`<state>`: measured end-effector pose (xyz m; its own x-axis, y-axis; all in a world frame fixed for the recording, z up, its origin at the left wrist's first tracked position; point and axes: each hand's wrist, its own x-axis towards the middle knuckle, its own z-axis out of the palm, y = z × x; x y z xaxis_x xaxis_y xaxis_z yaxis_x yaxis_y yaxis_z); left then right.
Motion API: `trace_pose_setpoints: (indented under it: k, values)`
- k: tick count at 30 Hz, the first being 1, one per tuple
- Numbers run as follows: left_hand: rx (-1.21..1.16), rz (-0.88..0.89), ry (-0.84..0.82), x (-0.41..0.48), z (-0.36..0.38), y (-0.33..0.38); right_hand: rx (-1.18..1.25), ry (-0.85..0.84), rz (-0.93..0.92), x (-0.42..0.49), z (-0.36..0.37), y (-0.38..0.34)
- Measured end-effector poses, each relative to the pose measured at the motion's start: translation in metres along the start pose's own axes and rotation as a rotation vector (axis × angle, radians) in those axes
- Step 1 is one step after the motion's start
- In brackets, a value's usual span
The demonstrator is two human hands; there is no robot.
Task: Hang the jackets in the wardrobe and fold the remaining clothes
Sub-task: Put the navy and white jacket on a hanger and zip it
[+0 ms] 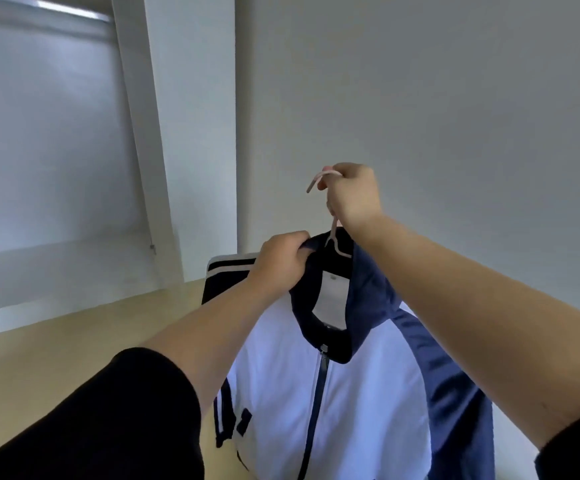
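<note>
Head: right grip [352,195] clenches hanger [319,178] hook; left grip [281,261] pinches collar (jacket [281,375] below).

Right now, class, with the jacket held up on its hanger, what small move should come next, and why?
Probably carry it left toward the wardrobe rail. The right hand grips the hanger by its hook, the left hand pinches the jacket collar, and the wardrobe stands open on the left.
</note>
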<state>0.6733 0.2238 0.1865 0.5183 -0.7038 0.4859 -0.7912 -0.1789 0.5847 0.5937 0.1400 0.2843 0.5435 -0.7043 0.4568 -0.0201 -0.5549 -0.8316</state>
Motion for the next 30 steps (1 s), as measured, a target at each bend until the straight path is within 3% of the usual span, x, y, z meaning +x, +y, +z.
trace_pose_setpoints:
  k: [5,10,18,23,25,28,30]
  values:
    - [-0.010,-0.093,-0.024,0.030,-0.015,-0.039,-0.144,-0.311,0.131,0.042,0.035,0.034]
    - [0.019,-0.186,-0.078,0.073,-0.102,-0.029,-0.383,-0.684,0.161,0.070,0.044,-0.007]
    - [0.042,-0.359,0.013,0.143,-0.323,0.007,-0.189,-0.763,0.375,0.133,0.049,-0.185]
    - [0.219,-0.390,-0.044,0.171,-0.450,0.006,-0.203,-0.704,0.463,0.165,0.124,-0.302]
    - [0.237,-0.431,-0.023,0.174,-0.470,0.003,-0.171,-0.647,0.501,0.173,0.145,-0.313]
    - [0.196,-0.531,0.085,0.166,-0.526,-0.006,0.007,-0.658,0.574,0.184,0.190,-0.345]
    - [0.125,-0.601,-0.013,0.161,-0.562,-0.016,0.173,-0.643,0.623,0.191,0.218,-0.366]
